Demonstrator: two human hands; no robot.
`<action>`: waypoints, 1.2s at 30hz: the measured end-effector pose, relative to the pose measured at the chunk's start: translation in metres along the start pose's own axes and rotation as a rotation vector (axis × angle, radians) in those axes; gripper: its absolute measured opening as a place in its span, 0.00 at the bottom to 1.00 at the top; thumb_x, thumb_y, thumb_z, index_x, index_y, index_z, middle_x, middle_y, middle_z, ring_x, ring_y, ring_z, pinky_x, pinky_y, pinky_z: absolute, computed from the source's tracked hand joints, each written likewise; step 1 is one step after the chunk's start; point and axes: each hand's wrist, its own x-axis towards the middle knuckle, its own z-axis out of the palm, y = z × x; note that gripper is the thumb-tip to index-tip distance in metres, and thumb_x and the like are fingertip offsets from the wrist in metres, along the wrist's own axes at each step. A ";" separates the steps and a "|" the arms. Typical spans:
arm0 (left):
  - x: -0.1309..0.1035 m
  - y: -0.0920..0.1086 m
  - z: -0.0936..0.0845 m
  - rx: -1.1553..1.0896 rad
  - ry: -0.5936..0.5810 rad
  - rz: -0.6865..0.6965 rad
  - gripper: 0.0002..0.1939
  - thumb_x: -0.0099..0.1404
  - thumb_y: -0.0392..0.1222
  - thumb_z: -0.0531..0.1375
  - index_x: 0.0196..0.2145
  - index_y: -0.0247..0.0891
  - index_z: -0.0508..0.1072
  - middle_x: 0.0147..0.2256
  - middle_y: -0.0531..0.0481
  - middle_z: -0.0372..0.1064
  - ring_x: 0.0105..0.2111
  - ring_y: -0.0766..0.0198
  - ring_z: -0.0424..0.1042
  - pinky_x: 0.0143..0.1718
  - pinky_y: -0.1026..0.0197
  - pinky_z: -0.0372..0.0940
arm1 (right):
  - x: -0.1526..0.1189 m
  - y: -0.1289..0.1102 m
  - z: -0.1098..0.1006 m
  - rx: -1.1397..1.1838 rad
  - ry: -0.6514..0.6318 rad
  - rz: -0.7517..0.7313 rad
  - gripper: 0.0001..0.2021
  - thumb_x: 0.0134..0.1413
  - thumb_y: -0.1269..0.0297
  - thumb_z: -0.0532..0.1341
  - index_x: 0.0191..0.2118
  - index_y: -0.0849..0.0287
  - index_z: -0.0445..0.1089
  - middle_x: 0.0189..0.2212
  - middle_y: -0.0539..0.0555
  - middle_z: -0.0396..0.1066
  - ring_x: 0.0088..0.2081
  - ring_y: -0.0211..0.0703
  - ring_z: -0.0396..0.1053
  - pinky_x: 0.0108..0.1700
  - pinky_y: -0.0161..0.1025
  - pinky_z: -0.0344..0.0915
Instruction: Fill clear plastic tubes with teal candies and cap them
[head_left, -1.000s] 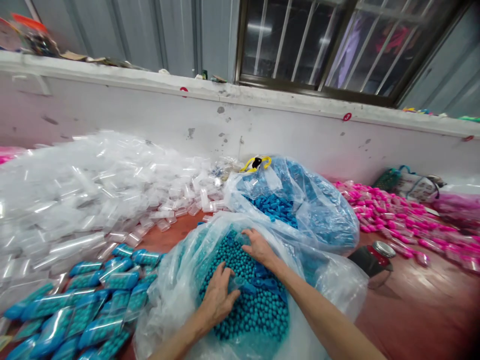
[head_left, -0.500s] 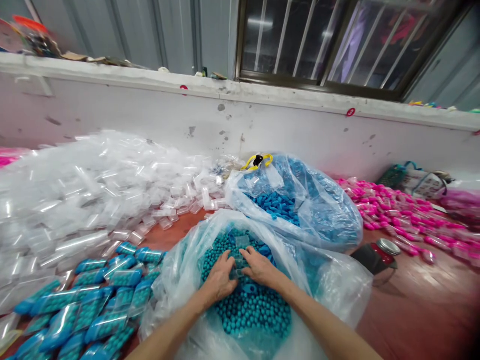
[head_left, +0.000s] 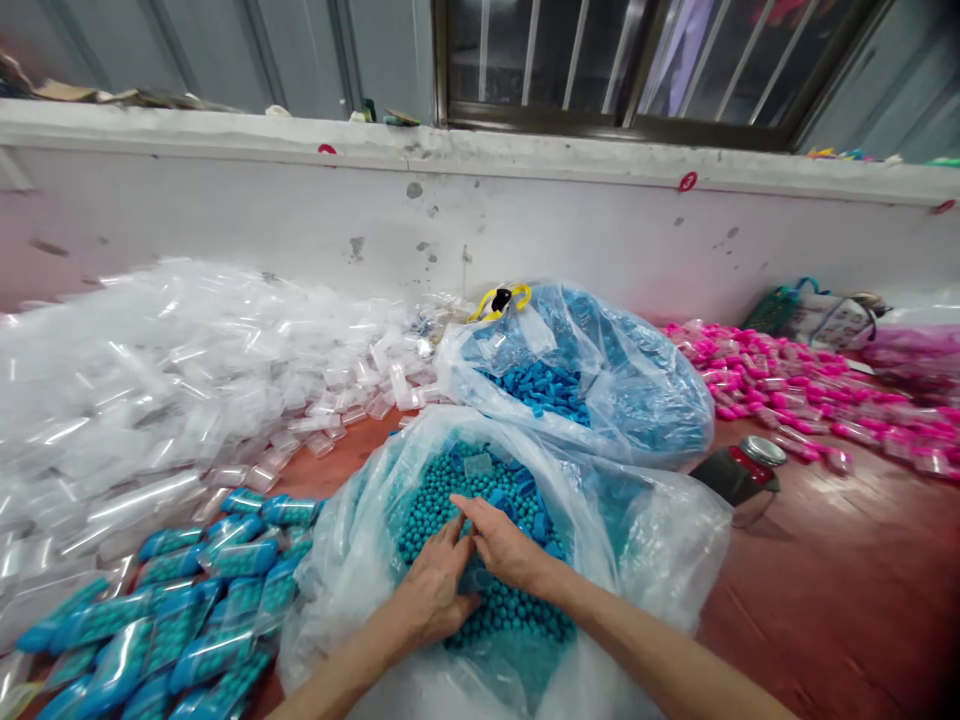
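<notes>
An open clear plastic bag (head_left: 337,560) holds a heap of teal beads (head_left: 525,610), with several blue caps (head_left: 517,500) and a small clear plastic container (head_left: 477,464) on top. My left hand (head_left: 439,585) is inside the bag mouth, its fingers closed around another clear container (head_left: 474,578) that shows only in part. My right hand (head_left: 506,545) reaches in from the other side, its fingers pressed together over the left fingertips. What the right fingertips grip is hidden.
Filled blue-capped containers (head_left: 240,560) lie at the left, below a large pile of clear containers (head_left: 187,370). Behind is a bag of blue caps (head_left: 660,390). Pink-capped containers (head_left: 787,385) and a jar with a metal lid (head_left: 750,470) are at the right, near the wall (head_left: 570,220).
My hands have come together, the right fingers now crossing over the left fingertips. The view has tilted down and shifted slightly right.
</notes>
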 end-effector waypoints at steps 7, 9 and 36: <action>-0.012 -0.012 0.023 0.079 0.033 -0.040 0.29 0.51 0.33 0.54 0.53 0.33 0.57 0.56 0.38 0.51 0.56 0.50 0.51 0.56 0.49 0.49 | -0.004 0.001 0.008 0.072 0.126 0.032 0.18 0.50 0.78 0.48 0.46 0.61 0.63 0.40 0.56 0.67 0.43 0.40 0.64 0.48 0.38 0.60; -0.012 -0.015 0.026 0.071 0.062 -0.047 0.22 0.53 0.34 0.52 0.47 0.34 0.61 0.51 0.39 0.58 0.52 0.52 0.56 0.54 0.50 0.51 | -0.011 0.001 0.007 -0.040 0.095 0.046 0.16 0.50 0.78 0.48 0.43 0.61 0.64 0.38 0.56 0.67 0.42 0.41 0.64 0.46 0.38 0.60; -0.010 -0.037 0.015 -0.031 0.204 -0.001 0.25 0.46 0.27 0.52 0.44 0.39 0.62 0.61 0.46 0.40 0.62 0.54 0.36 0.59 0.51 0.46 | 0.047 0.013 0.010 0.336 -0.292 0.365 0.14 0.49 0.75 0.50 0.43 0.60 0.61 0.18 0.43 0.60 0.18 0.31 0.60 0.25 0.31 0.63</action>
